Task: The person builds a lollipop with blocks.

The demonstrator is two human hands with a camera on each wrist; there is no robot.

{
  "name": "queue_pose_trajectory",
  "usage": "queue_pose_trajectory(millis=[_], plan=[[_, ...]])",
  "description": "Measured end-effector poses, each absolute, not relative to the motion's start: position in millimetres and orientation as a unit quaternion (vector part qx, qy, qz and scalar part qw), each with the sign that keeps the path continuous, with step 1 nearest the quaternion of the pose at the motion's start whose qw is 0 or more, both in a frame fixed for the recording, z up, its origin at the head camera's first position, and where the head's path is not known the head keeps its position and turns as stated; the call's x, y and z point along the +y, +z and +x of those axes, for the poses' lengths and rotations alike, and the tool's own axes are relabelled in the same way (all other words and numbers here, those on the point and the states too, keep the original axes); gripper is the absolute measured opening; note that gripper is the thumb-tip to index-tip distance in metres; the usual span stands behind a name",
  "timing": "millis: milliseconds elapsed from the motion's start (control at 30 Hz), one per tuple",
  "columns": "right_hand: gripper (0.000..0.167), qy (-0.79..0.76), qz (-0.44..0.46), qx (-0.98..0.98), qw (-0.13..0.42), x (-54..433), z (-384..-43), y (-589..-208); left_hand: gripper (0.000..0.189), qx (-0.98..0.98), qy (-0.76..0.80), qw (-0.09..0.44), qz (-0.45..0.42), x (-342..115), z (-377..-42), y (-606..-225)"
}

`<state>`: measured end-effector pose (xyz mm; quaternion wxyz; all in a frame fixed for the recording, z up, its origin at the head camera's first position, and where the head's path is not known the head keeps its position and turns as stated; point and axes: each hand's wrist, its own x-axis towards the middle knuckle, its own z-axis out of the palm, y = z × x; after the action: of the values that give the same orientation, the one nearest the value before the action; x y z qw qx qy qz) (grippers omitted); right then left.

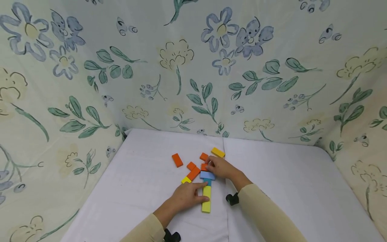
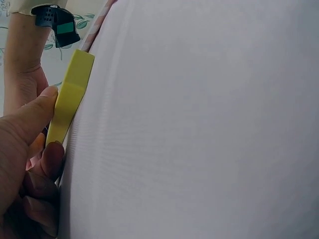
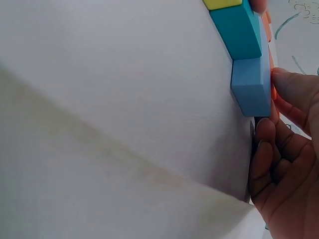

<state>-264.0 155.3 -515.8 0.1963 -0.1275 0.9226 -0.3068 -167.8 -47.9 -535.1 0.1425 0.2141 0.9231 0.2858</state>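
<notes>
Pinched between thumb and fingers of my right hand (image 1: 222,168) is an orange block (image 1: 204,167), just beyond a light blue block (image 1: 207,175). The right wrist view shows that light blue block (image 3: 250,84) against a teal block (image 3: 241,32), the orange one mostly hidden behind it. My left hand (image 1: 185,196) rests its index finger on the teal block (image 1: 207,182) and its thumb on a yellow strip (image 1: 206,205) in line with it. Up close, the thumb lies on top of the yellow strip (image 2: 72,94).
Left of the row lie a long orange block (image 1: 194,173), a small orange block (image 1: 191,165) and a yellow piece (image 1: 186,180). Another orange block (image 1: 177,160) lies apart at far left. Beyond the right hand are an orange block (image 1: 204,156) and a yellow-orange block (image 1: 218,152). Floral cloth (image 1: 181,101) rises behind the white tabletop (image 1: 145,168).
</notes>
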Motion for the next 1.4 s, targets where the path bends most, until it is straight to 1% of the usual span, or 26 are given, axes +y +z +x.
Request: queue_pose_trajectory(millis=[400,1033,1167,1267,1333,1400], plan=[[0.010,-0.305,-0.130,0.923,0.195,153.5,-263.4,-517.3,0.063,0.924,0.286,0.139,0.211,-48.4,-166.3,-534.9],[0.010,-0.305,-0.140,0.922,0.194,153.0,-260.9,-517.6,0.063,0.925,0.283,0.144,0.209,-49.9,-165.0,-533.8],[0.012,-0.309,-0.126,0.923,0.191,155.0,-263.0,-515.2,0.063,0.926,0.283,0.138,0.209,-49.7,-166.0,-534.8],[0.014,-0.302,-0.109,0.931,0.176,157.6,-267.6,-512.6,0.063,0.926,0.284,0.140,0.208,-48.8,-166.3,-535.2],[0.018,-0.295,-0.105,0.936,0.161,158.4,-271.9,-509.8,0.063,0.925,0.285,0.143,0.207,-48.1,-166.2,-536.1],[0.027,-0.286,-0.112,0.941,0.146,158.3,-277.0,-507.5,0.063,0.925,0.286,0.147,0.204,-47.5,-166.1,-536.4]])
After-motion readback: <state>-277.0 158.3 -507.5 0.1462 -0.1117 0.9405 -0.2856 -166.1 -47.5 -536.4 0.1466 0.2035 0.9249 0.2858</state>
